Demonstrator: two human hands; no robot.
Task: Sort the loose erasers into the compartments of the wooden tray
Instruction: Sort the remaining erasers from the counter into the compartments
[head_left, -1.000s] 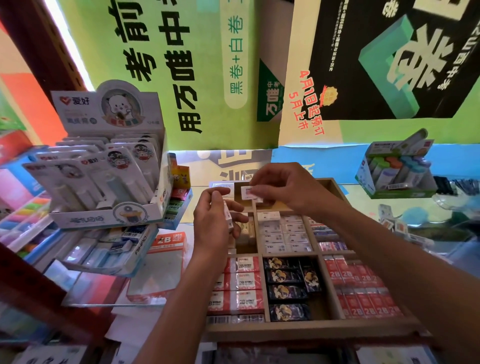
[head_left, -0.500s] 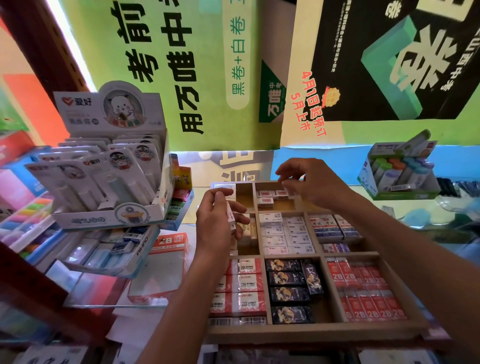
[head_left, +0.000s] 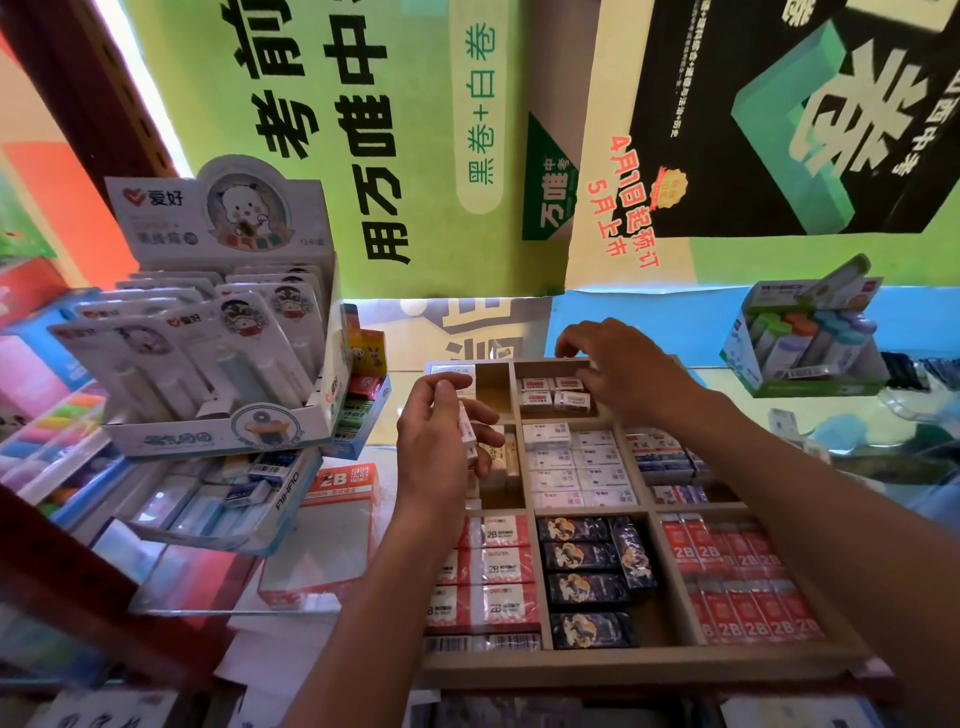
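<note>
The wooden tray (head_left: 623, 667) lies in front of me, its compartments filled with white, black and red 2B erasers. My left hand (head_left: 436, 441) hovers over the tray's left side and grips a small stack of white erasers with red print (head_left: 467, 431). My right hand (head_left: 623, 369) reaches over the far middle compartment, fingers bent downward, thumb next to the small white erasers (head_left: 540, 399) lying there. Nothing shows between its fingers. The far left compartment (head_left: 493, 395) shows bare wood.
A tilted cardboard display of carded correction tapes (head_left: 218, 332) stands at the left, above a box of blue-white erasers (head_left: 228, 493) and a red 2B box (head_left: 337, 483). A green box of coloured tubes (head_left: 805, 338) sits at the right. Posters cover the back wall.
My right hand carried a small white eraser from above the tray's middle to the far middle compartment, where one more eraser now lies. My left hand stayed put with its stack.
</note>
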